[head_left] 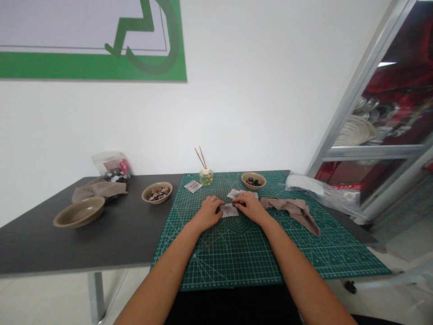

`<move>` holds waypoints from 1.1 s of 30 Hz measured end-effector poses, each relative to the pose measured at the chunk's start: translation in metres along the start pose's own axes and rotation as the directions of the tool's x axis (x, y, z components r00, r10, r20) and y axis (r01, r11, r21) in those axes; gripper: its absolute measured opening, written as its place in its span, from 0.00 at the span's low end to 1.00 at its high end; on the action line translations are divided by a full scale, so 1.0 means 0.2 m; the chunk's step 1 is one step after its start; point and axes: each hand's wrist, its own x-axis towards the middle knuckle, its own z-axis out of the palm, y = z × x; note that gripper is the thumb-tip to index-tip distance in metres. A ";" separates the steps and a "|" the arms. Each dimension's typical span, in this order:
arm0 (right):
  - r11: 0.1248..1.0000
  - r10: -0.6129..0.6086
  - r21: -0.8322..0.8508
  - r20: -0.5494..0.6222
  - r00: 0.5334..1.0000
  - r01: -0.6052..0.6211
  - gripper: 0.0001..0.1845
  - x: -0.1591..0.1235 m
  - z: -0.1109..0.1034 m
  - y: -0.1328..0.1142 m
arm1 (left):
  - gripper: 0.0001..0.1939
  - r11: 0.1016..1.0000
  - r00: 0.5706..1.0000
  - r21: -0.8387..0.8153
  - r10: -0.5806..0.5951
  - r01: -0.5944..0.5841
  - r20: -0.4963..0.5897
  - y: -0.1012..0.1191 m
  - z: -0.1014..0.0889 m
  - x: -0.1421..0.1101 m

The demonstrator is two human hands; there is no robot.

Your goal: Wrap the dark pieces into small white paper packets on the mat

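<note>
A small whitish printed paper (230, 210) lies on the green cutting mat between my hands. My left hand (209, 212) is at the paper's left edge, fingers curled and thumb touching it. Over its upper right corner, my right hand (249, 206) has its fingers pinched together, with something small and dark at the tips that I cannot make out. More printed paper (233, 193) lies partly under the right hand. Behind that hand stands a tan bowl (253, 175) with several dark pieces (253, 182).
A tan bowl (145, 195) of small brown and pale pieces, an empty bowl (79, 214), a brown cloth (98, 189) and a clear jar (110, 164) stand left. A reed diffuser (206, 176) is behind; another cloth (292, 208) and a plastic bag (321, 189) lie right.
</note>
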 end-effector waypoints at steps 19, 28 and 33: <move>0.982 -0.111 0.171 0.167 0.980 0.082 0.06 -0.03 -0.07 -0.05 | 0.14 1.000 1.000 -0.006 -0.009 0.009 0.010 0.00 0.00 0.00; 0.995 -0.087 0.058 0.062 0.994 0.084 0.07 0.00 0.00 -0.04 | 0.14 1.000 1.000 -0.002 -0.005 0.005 0.006 0.00 0.00 0.00; 0.989 -0.106 0.111 0.090 0.990 0.096 0.12 -0.02 -0.02 -0.01 | 0.14 1.000 1.000 -0.002 0.015 -0.015 -0.003 -0.01 0.00 0.00</move>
